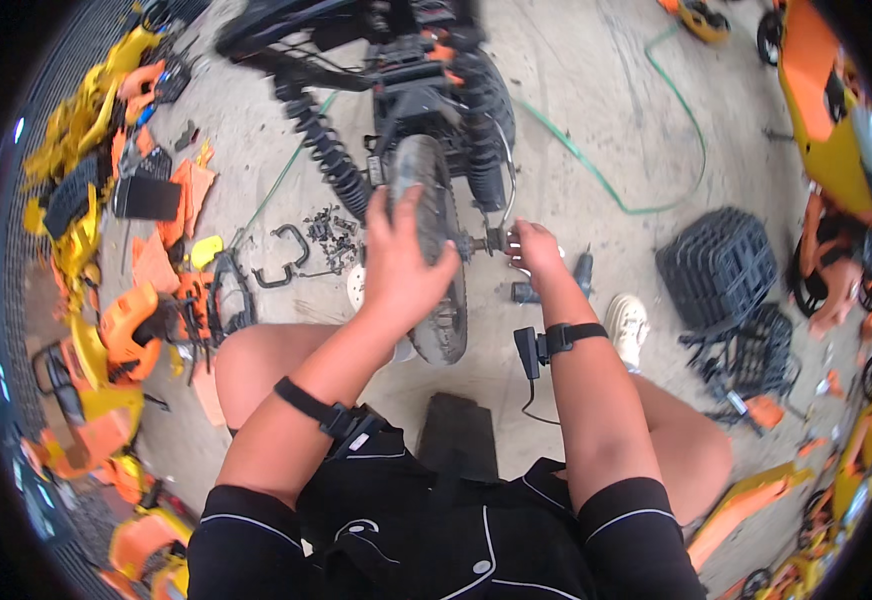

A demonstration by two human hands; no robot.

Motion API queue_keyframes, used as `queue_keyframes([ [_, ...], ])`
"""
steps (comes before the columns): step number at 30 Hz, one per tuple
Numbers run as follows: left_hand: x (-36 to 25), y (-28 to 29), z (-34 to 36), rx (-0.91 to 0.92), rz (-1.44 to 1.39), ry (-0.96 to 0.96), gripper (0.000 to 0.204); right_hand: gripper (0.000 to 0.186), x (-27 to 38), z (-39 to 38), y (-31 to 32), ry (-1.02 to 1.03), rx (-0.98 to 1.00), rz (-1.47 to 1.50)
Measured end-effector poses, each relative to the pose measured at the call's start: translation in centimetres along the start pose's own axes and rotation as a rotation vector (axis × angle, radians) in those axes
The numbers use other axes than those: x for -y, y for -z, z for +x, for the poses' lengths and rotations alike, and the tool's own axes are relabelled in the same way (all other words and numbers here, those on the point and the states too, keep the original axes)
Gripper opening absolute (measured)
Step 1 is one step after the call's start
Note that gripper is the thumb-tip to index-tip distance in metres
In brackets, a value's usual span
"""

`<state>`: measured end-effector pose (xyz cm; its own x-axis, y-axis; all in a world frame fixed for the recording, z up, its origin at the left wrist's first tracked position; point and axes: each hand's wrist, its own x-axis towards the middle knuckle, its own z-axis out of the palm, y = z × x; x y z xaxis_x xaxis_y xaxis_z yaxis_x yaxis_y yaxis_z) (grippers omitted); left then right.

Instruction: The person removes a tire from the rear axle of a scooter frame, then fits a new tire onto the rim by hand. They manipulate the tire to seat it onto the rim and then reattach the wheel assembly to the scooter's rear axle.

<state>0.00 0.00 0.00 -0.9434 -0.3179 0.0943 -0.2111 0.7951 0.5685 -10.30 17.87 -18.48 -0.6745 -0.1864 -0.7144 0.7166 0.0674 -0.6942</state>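
My left hand (404, 255) is wrapped over the upper side of the black tyre (438, 325) of a scooter wheel, thumb and fingers against the tread. My right hand (536, 248) has curled fingers beside the axle end (486, 243) at the wheel's right; what lies in them is too small to tell. Black shock absorbers (481, 160) flank the tyre beneath the scooter's dark frame (406, 62), with a thin cable hanging on the right. A dark power drill (581, 275) lies on the floor behind my right hand, partly hidden.
Orange and yellow body panels (131, 330) are piled along the left. Small hardware and brackets (326, 235) lie left of the wheel. A green hose (646, 208) crosses the concrete floor (606, 90). Black crates (716, 268) and more orange-yellow scooters (816, 100) stand at the right.
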Motion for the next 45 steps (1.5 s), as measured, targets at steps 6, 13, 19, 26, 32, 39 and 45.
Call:
queue_keyframes([
  [6, -1.2, 3.3, 0.8, 0.101, 0.119, 0.083, 0.087, 0.037, 12.8, -8.4, -2.2, 0.057, -0.194, -0.119],
  [13, -0.3, 2.6, -0.1, 0.008, -0.176, 0.184, 0.083, 0.044, 14.4, -22.6, -6.7, 0.296, 0.054, -0.472],
  [19, 1.1, 5.8, 0.0, 0.064, -0.333, 0.155, 0.071, 0.074, 5.4, -24.4, -8.2, 0.239, 0.193, -0.604],
  [26, 12.6, 6.3, 0.9, -0.163, -0.245, 0.676, 0.036, 0.067, 2.5, -21.6, -12.8, 0.28, 0.108, -0.431],
  [32, 21.6, 1.2, -1.6, 0.14, -0.475, 1.107, 0.045, 0.063, 1.6, -19.6, -14.3, 0.286, 0.116, -0.24],
  [39, 22.2, -6.7, -3.3, 0.064, -0.925, 0.754, 0.043, 0.056, 1.9, -19.9, -14.0, 0.298, 0.147, -0.143],
  [45, 20.4, -7.5, -2.9, -0.046, -0.903, 0.762, 0.037, 0.058, 1.3, -19.7, -14.3, 0.348, 0.158, -0.095],
])
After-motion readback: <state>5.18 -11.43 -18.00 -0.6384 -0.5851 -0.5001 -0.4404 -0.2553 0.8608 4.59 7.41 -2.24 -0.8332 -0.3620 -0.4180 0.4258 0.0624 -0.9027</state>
